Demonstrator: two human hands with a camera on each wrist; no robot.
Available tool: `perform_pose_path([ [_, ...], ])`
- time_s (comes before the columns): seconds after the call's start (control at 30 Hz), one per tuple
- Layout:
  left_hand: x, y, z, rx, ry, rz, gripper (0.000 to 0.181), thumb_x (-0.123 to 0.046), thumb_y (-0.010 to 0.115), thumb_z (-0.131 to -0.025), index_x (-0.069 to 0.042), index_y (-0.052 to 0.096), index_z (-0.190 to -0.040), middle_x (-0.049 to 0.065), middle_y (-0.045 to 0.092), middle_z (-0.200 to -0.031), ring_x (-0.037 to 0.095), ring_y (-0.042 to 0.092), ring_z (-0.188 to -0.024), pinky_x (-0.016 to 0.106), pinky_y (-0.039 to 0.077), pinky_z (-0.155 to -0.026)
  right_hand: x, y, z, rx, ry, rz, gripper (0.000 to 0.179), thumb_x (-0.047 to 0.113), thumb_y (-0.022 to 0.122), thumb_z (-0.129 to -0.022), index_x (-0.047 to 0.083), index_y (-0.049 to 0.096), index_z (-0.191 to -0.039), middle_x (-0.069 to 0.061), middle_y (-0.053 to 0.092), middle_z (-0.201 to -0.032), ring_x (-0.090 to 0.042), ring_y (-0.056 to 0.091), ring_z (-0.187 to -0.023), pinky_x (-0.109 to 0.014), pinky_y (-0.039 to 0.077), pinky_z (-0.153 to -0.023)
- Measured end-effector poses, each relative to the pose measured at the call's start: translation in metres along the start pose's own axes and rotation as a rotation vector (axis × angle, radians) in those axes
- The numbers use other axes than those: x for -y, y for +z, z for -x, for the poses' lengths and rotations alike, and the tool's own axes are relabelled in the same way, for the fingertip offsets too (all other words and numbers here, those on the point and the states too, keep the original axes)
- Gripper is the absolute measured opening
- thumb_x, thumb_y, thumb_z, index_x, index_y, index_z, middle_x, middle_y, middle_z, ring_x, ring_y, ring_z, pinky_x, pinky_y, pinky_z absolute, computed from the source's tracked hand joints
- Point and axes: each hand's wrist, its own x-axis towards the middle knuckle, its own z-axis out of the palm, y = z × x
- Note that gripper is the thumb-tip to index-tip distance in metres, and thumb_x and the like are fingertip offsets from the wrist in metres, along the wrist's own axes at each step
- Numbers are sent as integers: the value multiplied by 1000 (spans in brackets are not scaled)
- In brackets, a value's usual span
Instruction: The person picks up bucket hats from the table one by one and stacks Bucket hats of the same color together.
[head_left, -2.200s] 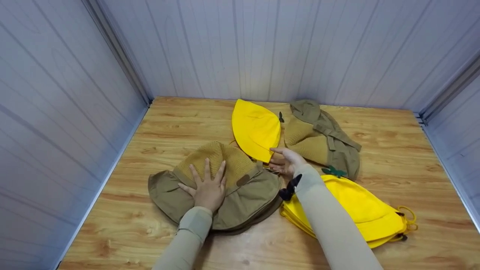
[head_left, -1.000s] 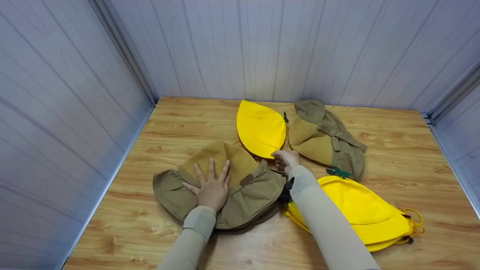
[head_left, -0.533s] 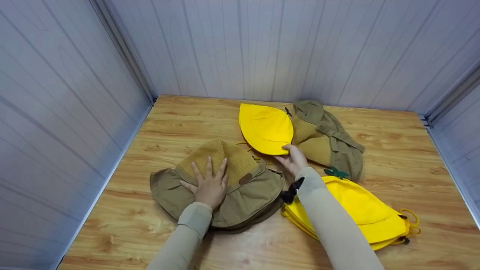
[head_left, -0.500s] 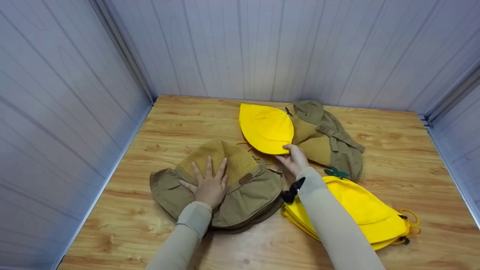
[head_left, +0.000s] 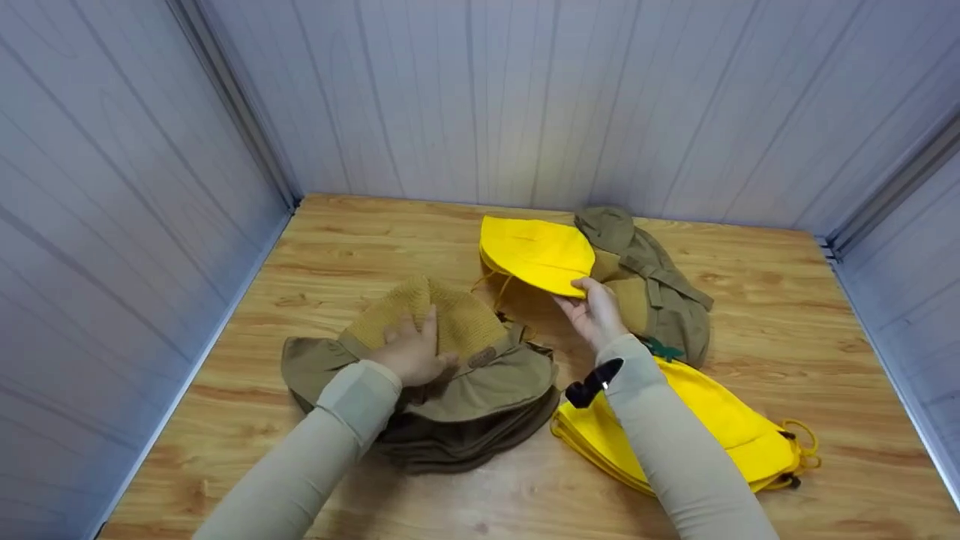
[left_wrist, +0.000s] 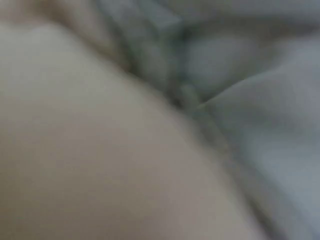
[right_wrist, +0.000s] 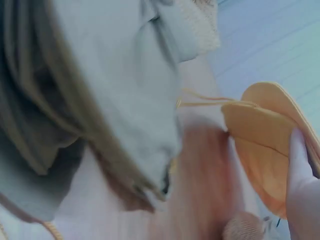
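My right hand (head_left: 598, 311) pinches the brim of a folded yellow bucket hat (head_left: 534, 251), thumb on top and fingers underneath. The hat's front brim is tipped up, and a yellow chin cord dangles below. In the right wrist view this hat (right_wrist: 265, 145) spreads apart a little at its edge. My left hand (head_left: 411, 356) lies over the tan knitted crown of a stack of folded khaki sun hats (head_left: 480, 397), fingers blurred but fairly straight. The top hat's brim stands up from the darker brims below. In the left wrist view the khaki cloth (left_wrist: 270, 115) is blurred.
Another folded khaki hat (head_left: 679, 304) lies at the back right, partly behind the yellow one. Several stacked yellow hats (head_left: 720, 420), with a green leaf and cords, lie front right under the right forearm. Pale panel walls (head_left: 465, 97) enclose the wooden table (head_left: 247, 360).
My right hand has taken the yellow hat's brim, drawn it right and tipped it up. My left hand's pressed, spread fingers have eased, its forearm swung left, and the khaki brims have risen.
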Motion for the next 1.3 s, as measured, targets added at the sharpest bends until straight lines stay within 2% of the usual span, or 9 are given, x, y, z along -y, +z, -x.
perform_pose_path([
  [0.1, -8, -17, 13, 60, 70, -59, 83, -47, 50, -101, -5, 9, -159, 35, 1, -160, 57, 16, -144, 65, 28, -114, 4, 3, 5, 13, 0, -7, 58, 1, 34, -103, 10, 19, -158, -9, 28, -160, -20, 37, -144, -34, 34, -116],
  [0.2, -13, -29, 23, 114, 168, -152, 77, -47, 50, -101, 5, 27, -153, 38, 22, -155, 50, 32, -141, 56, 33, -114, 8, 5, 10, 30, -12, -8, 58, 1, 35, -103, 11, 18, -158, -8, 28, -161, -19, 37, -144, -35, 34, -116],
  [0.37, -14, -30, 31, 152, 272, -250, 66, -43, 56, -100, 10, 47, -139, 41, 32, -148, 49, 47, -131, 54, 41, -110, 14, 6, 16, 36, -39, 7, 59, 1, 36, -103, 11, 18, -158, -8, 28, -160, -19, 38, -143, -35, 36, -114],
  [0.47, -15, -26, 33, 137, 276, -259, 57, -40, 59, -98, 10, 57, -125, 42, 34, -145, 48, 52, -125, 54, 44, -106, 15, 7, 18, 26, -43, 16, 58, 1, 37, -103, 11, 19, -157, -9, 30, -158, -20, 40, -142, -35, 38, -113],
  [0.63, -29, -29, 26, 2, 271, -212, 54, -45, 56, -99, 5, 62, -120, 32, 51, -138, 45, 51, -127, 54, 41, -108, 17, 9, 23, 20, -55, 2, 58, 1, 38, -102, 12, 20, -156, -8, 30, -157, -20, 41, -141, -36, 38, -113],
  [0.77, -51, -34, 3, -11, 256, 120, 74, -56, 47, -100, 2, 45, -145, 22, 46, -149, 37, 45, -137, 51, 35, -115, 18, 10, 25, 23, -71, -24, 56, 2, 38, -103, 11, 22, -156, -9, 31, -156, -20, 42, -139, -35, 37, -114],
  [1.0, -89, -13, -62, 200, 105, 1196, 84, -60, 47, -97, -3, 23, -155, 28, 55, -133, 38, 62, -111, 45, 51, -102, 13, 6, 27, 17, -94, -56, 55, 2, 37, -103, 12, 23, -155, -8, 41, -144, -20, 43, -138, -35, 40, -112],
  [1.07, -97, -4, -76, 235, 67, 1374, 91, -63, 48, -96, -12, 9, -160, 31, 46, -145, 44, 57, -124, 49, 49, -103, 11, 4, 28, 13, -98, -52, 54, 2, 37, -103, 11, 24, -154, -8, 42, -141, -20, 44, -137, -34, 41, -112],
  [1.3, -113, 16, -104, 273, 73, 1812, 73, -59, 50, -97, -9, 40, -149, 31, 50, -142, 48, 50, -130, 59, 42, -107, 8, -2, 37, 24, -93, -57, 53, 1, 37, -102, 12, 23, -152, -8, 38, -144, -22, 41, -140, -36, 43, -110],
])
